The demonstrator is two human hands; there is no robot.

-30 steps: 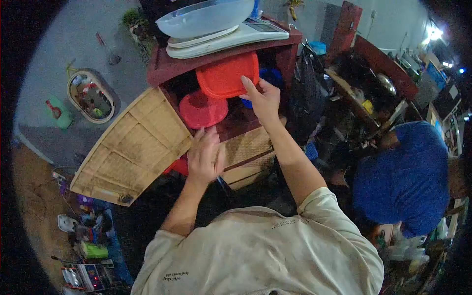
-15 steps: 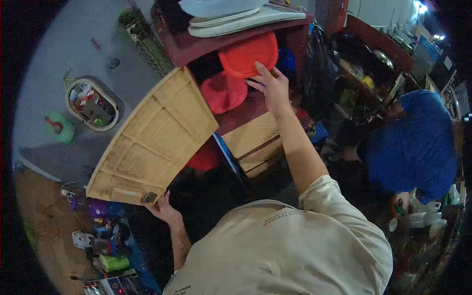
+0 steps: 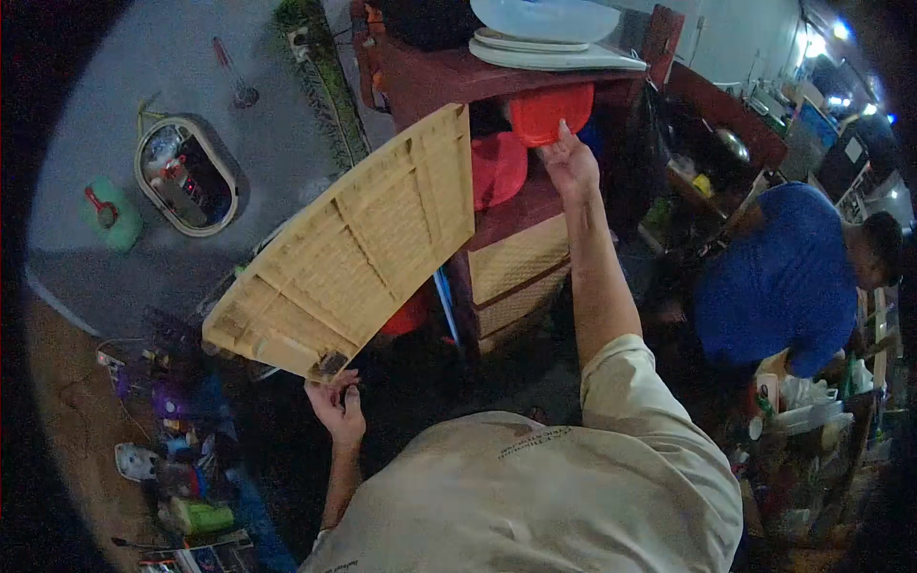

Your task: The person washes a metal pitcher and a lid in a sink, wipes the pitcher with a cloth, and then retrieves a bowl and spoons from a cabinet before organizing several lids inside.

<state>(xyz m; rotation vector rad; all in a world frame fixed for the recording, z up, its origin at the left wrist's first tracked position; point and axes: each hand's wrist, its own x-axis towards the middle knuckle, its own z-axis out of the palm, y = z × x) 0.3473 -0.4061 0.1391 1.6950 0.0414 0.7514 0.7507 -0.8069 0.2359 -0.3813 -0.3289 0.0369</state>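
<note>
A tan woven-pattern door (image 3: pixel 344 253) stands swung out from a dark red cabinet (image 3: pixel 444 81). My left hand (image 3: pixel 338 406) grips the door's free lower corner between thumb and fingers. With my right hand (image 3: pixel 573 170) I hold a red plastic container (image 3: pixel 551 113) by its near edge, thumb on its face, at the mouth of the cabinet's upper compartment. Beside it in the compartment is a pinkish-red plastic piece (image 3: pixel 499 170), partly hidden by the door. The depth of the compartment is dark.
White plates (image 3: pixel 564 55) and a pale bowl (image 3: pixel 549 17) sit on the cabinet top. Woven drawer fronts (image 3: pixel 521 272) lie below the compartment. At the right a person in a blue shirt (image 3: pixel 774 286) bends over. An oval mirror (image 3: pixel 186 177) hangs on the left wall.
My right hand has moved the red container farther into the compartment, under the cabinet top. The door has tilted slightly while my left hand keeps hold. The whole view has shifted.
</note>
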